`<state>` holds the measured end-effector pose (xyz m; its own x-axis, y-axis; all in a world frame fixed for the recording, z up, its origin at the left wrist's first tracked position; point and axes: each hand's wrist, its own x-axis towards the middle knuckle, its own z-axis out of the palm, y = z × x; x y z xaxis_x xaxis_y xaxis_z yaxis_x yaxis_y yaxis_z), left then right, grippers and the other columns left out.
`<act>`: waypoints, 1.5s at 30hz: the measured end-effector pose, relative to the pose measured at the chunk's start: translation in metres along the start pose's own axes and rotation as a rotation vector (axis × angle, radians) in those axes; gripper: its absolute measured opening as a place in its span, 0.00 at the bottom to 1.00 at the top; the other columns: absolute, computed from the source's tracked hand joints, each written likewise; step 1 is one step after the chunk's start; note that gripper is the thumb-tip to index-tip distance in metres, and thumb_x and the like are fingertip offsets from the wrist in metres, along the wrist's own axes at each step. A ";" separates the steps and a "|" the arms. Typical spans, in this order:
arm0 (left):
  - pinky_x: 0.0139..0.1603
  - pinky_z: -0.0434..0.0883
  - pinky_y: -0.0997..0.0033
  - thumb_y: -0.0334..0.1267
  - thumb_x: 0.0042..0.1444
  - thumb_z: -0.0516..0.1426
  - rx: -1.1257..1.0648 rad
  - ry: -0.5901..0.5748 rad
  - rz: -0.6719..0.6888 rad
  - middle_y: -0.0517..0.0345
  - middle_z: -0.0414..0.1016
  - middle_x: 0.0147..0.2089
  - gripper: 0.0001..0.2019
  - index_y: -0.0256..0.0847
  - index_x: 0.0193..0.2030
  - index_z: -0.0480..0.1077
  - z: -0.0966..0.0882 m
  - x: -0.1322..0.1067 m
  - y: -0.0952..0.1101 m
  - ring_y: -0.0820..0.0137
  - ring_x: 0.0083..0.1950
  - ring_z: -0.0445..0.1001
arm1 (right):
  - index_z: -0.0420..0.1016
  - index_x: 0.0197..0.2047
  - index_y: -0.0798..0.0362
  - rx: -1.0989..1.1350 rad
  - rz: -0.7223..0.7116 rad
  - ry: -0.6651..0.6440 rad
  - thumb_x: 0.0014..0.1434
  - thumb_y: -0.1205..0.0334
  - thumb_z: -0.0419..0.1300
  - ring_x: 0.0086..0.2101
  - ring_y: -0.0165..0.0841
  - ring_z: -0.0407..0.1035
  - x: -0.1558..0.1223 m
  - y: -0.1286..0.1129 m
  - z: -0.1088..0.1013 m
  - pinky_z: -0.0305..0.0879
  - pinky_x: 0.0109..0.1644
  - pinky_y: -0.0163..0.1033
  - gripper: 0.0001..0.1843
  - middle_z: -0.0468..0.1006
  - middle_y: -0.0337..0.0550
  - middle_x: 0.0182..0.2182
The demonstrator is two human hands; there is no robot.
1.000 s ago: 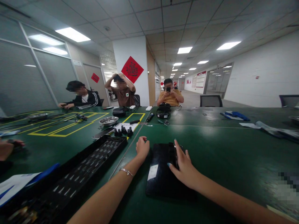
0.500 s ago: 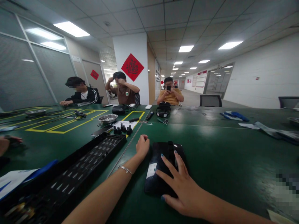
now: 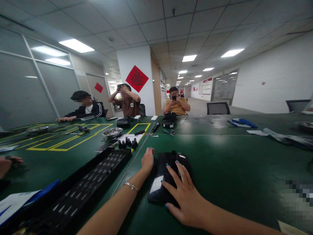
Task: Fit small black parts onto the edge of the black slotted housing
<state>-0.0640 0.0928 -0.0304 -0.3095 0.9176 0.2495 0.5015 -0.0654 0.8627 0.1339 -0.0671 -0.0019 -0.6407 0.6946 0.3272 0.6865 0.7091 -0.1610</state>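
A glossy black panel [image 3: 158, 166] lies on the green table, with a white glare patch on its left side and a small black piece at its far edge. My right hand [image 3: 182, 192] rests over it, fingers spread and flat. My left hand [image 3: 147, 160] is beside the panel's far left edge, its fingers curled in. The inside of that hand is hidden, so I cannot tell whether it holds anything. Left of my left arm is a long black tray [image 3: 97, 178] with rows of small, pale, pointed pieces.
Several black cylindrical parts [image 3: 128, 142] stand beyond the tray, near a metal bowl [image 3: 112, 133]. A black pouch [image 3: 169, 120] and pliers-like tool [image 3: 168, 132] lie farther back. Three people sit across the table [image 3: 232, 169]; another person's hand [image 3: 16, 160] shows at left.
The whole view has tilted slightly upward, so table objects sit lower in the picture. My right hand stays spread on the panel, its fingers shifted slightly. The brown-shirted person's hands moved on their head.
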 end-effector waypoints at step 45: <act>0.49 0.62 0.66 0.34 0.57 0.40 0.226 -0.118 0.056 0.57 0.70 0.42 0.14 0.44 0.33 0.67 -0.009 -0.007 0.012 0.65 0.47 0.67 | 0.65 0.55 0.44 -0.094 0.352 -0.126 0.59 0.44 0.46 0.60 0.57 0.43 0.017 0.008 0.001 0.35 0.56 0.70 0.25 0.55 0.52 0.61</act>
<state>-0.0630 0.0818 -0.0176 -0.1862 0.9553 0.2296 0.6875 -0.0402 0.7251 0.1283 -0.0501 0.0017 -0.3934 0.9073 0.1488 0.8968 0.4143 -0.1551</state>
